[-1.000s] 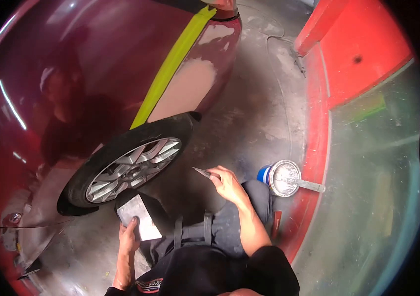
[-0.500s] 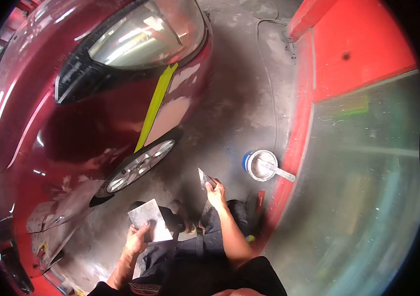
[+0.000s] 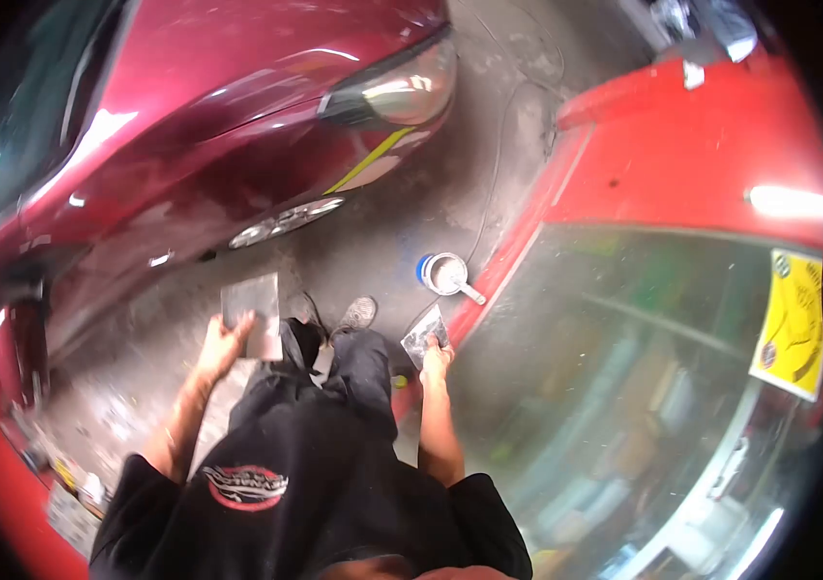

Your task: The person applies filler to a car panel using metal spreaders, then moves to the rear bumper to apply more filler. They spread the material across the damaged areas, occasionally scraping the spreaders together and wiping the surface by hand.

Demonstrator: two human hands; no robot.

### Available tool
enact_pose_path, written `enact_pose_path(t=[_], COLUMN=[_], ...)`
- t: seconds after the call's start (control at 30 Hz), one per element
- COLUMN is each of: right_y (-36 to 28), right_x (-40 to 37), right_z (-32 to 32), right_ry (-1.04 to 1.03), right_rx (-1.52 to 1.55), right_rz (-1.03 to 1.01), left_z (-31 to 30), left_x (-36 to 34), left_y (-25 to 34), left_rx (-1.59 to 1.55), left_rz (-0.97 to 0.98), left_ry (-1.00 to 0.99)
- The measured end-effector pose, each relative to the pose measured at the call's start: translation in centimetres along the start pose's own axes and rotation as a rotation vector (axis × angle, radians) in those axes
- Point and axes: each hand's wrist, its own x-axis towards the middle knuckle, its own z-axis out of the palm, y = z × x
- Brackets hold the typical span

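Observation:
My left hand [image 3: 228, 343] is closed on the edge of a thin, grey rectangular plate [image 3: 255, 295], with the thumb over its face. On the other side of my body, my right hand [image 3: 439, 362] grips a flat putty spreader [image 3: 423, 333] smeared grey and white. Just beyond the spreader a blue-and-white can [image 3: 442, 275] of pale paste stands on the floor. A flat-bladed tool [image 3: 470, 291] lies across the can's rim, its end sticking out toward the red car.
A dark red car [image 3: 228, 145] fills the left, with yellow tape [image 3: 370, 159] and pale filler patches near its headlight [image 3: 416, 89] and wheel [image 3: 286, 222]. A bright red car [image 3: 682, 145] with a large window stands close on my right. A cable [image 3: 494, 184] runs along the floor.
My view has swung round and my body stands more upright. The spreader has moved from beside the can's left to just below it. Both hands keep hold of their things.

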Motion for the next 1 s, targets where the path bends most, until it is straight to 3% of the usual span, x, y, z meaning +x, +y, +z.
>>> enact_pose_path(t=[0.03,0.07,0.13,0.2,0.23,0.3,0.33,0.37,0.43,0.47,0.5,0.53,0.6,0.67,0.7,0.73,0.9,0.93,1.0], right_y=[0.4,0.5,-4.7,-3.0,-3.6,-4.1,-5.5,-5.4,-6.0,-7.6,-10.1,-10.9,-14.0,-16.9,-13.8,-13.0,-12.8,-12.5,-9.5], right_x=[0.5,0.4,-3.8,-1.7,-2.4,-1.5,-2.6,-1.0,1.1,0.6,-0.9,-0.7,-2.0,-4.1,-0.3,1.1,0.9,0.3,3.4], right_z=[-1.3,-1.8,-1.5,-1.8,-1.7,-1.0,0.1,0.3,1.4,2.5,3.5,4.3,5.7,6.6,6.7,6.8,6.5,6.4,7.2], right_ry=[0.075,0.151,-0.033,0.146,0.054,-0.117,-0.007,-0.096,-0.214,-0.168,-0.198,-0.203,-0.264,-0.327,-0.303,-0.349,-0.472,-0.405,-0.462], right_rx=[-0.194,-0.367,-0.081,-0.570,-0.479,-0.432,-0.544,-0.613,-0.712,-0.807,-0.692,-0.694,-0.668,-0.665,-0.754,-0.820,-0.775,-0.787,-0.848], right_rz=[-0.072,-0.135,-0.064,-0.206,-0.251,-0.231,-0.352,-0.277,-0.433,-0.486,-0.378,-0.480,-0.467,-0.362,-0.554,-0.591,-0.450,-0.594,-0.596], left_z=[-1.5,-0.8,-2.6,-3.7,-5.1,-6.0,-5.4,-3.9,-0.9,0.7,2.4,3.6,5.8,6.8,7.1,7.5,6.5,6.0,4.3], left_x=[-0.4,-2.5,-2.4,-3.8,-4.9,-7.7,-9.3,-14.1,-19.4,-20.9,-21.9,-22.6,-23.5,-24.1,-24.5,-25.0,-26.8,-27.0,-27.6], left_y=[2.4,5.2,6.3,7.8,7.5,9.9,12.4,16.5,20.2,21.0,21.6,21.7,21.8,21.7,21.6,21.5,20.7,20.3,17.7], left_rx=[0.279,0.039,-0.086,-0.614,-0.873,-1.556,-1.804,-1.828,-1.743,-1.692,-1.645,-1.626,-1.590,-1.580,-1.563,-1.545,-1.544,-1.571,-1.694], left_rz=[-0.077,0.092,0.221,0.225,0.258,0.454,0.462,0.614,0.805,0.868,0.928,0.971,1.045,1.104,1.128,1.153,1.275,1.280,1.245], left_ry=[-0.070,-0.059,-0.147,-0.164,-0.262,-0.967,-1.483,-1.502,-1.615,-1.652,-1.677,-1.673,-1.653,-1.628,-1.610,-1.587,-1.447,-1.399,-1.167])
